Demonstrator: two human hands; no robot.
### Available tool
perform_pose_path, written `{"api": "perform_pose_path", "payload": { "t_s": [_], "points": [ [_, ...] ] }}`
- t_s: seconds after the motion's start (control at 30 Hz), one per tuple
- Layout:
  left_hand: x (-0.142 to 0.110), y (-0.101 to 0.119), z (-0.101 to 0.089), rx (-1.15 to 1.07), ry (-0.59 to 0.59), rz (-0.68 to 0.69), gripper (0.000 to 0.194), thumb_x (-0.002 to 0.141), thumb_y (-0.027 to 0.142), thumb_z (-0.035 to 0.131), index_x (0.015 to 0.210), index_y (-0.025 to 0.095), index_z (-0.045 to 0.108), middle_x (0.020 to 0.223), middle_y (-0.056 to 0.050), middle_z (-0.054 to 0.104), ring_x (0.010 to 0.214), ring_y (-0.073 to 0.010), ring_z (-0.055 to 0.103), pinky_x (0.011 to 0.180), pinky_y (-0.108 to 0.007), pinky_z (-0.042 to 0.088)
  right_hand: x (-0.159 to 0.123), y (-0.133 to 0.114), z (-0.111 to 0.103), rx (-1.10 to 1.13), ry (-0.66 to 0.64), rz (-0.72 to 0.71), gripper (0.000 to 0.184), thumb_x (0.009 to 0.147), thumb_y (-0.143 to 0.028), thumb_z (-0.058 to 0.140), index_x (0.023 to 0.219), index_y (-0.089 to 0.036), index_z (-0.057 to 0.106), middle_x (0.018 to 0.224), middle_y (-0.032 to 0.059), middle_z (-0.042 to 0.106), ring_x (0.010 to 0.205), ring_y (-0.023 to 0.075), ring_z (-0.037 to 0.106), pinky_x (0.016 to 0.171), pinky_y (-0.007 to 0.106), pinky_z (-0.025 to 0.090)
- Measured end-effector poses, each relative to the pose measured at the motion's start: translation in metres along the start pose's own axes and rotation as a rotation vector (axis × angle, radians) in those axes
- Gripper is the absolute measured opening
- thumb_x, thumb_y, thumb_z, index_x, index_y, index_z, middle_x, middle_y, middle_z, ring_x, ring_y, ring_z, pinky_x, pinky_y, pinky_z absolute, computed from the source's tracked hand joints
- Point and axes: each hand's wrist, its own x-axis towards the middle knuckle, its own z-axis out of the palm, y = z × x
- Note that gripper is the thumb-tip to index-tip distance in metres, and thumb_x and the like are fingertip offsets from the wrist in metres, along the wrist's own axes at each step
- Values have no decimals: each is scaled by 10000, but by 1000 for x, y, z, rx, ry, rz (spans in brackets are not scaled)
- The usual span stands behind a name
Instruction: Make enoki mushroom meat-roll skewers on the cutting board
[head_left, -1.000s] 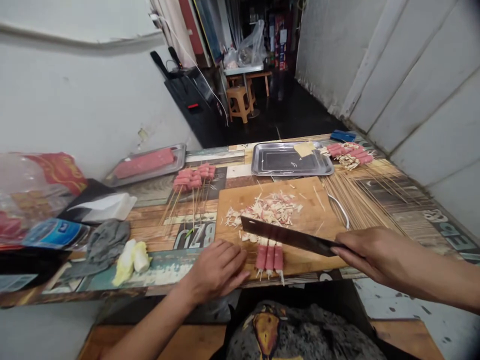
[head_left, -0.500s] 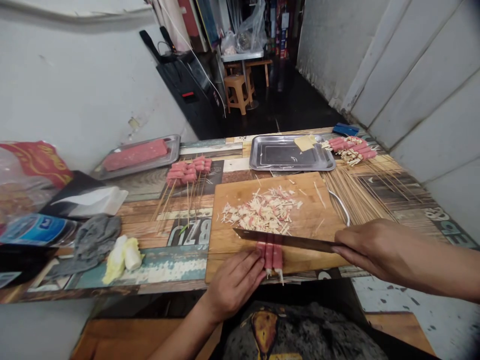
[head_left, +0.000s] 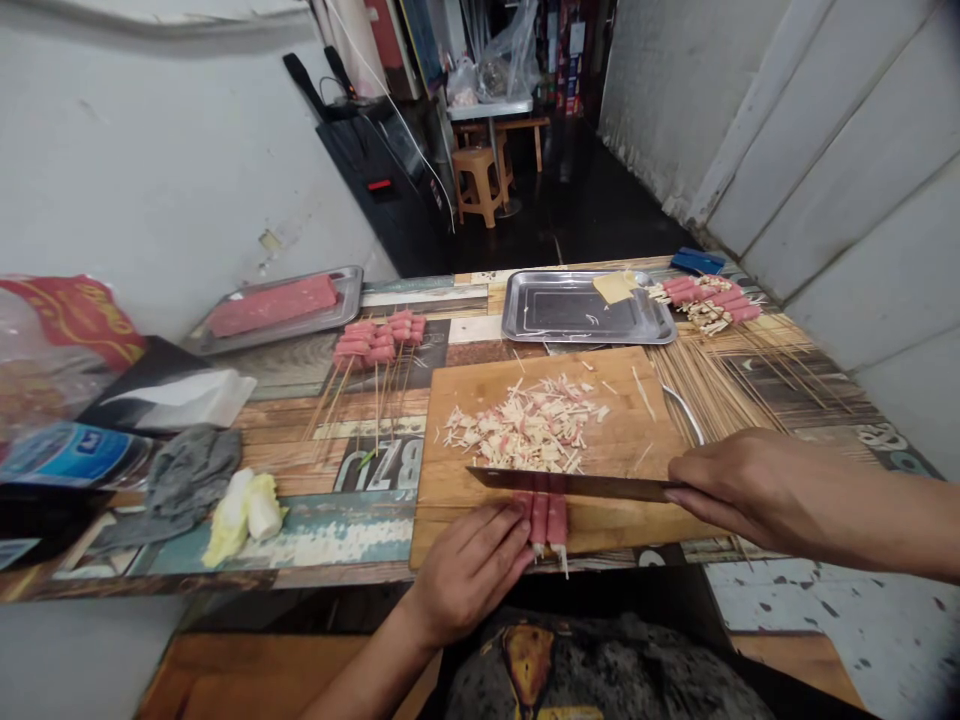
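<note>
Several pink meat rolls [head_left: 553, 520] with pale enoki-like strands poking out lie side by side at the near edge of a wooden cutting board [head_left: 630, 445]. My left hand [head_left: 469, 565] is closed against their left side, fingers together, steadying them. In my right hand [head_left: 724, 482] is the handle of a broad kitchen knife [head_left: 574, 484]. Its long blade lies across the rolls near their far ends; whether it has cut in cannot be seen. Just beyond the blade sits a loose heap of chopped pale and pink trimmings [head_left: 529, 425].
Behind the board stands a metal tray [head_left: 555, 310]. Skewered meat rolls lie left [head_left: 379, 338] and right [head_left: 720, 300], beside bare wooden skewers [head_left: 712, 385]. At left are cabbage pieces [head_left: 247, 510], a grey cloth [head_left: 191, 475] and a tray with a meat slab [head_left: 274, 303].
The knife's tip end has come down slightly toward the rolls. Both hands and the rolls stay about where they were, and the view has shifted a little.
</note>
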Motion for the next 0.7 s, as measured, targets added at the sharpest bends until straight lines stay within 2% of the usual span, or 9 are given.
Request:
{"api": "perform_pose_path", "payload": {
  "t_s": [0.23,0.5,0.6,0.7],
  "points": [
    [-5,-2,4,-37,10,-8,318,851,125,679,1162,77,632,1115,-149,703,1104,-234,633,924,-362,573,4,0,-1,32,-77,30,358,1015,-323,356,727,-211,536,617,-3,566,504,121,497,494,289,325],
    [-5,-2,4,-65,6,-38,319,862,131,666,1178,108,627,1124,-142,703,1129,-228,626,926,-356,572,13,-2,-10,38,-116,24,349,1005,-306,396,704,-207,542,603,-2,576,481,115,488,487,275,321],
    [-2,-3,3,-62,23,-32,306,860,139,669,1162,111,630,1096,-137,711,1076,-217,648,898,-349,582,27,-5,-3,12,-126,22,305,980,-265,447,717,-186,579,613,18,609,487,120,509,501,282,319],
    [0,-2,2,-65,14,-27,317,849,130,677,1160,97,625,1099,-147,706,1053,-219,652,882,-348,585,41,-12,13,-60,-86,47,249,949,-234,492,741,-163,609,644,46,651,523,139,559,515,281,310]
  ]
}}
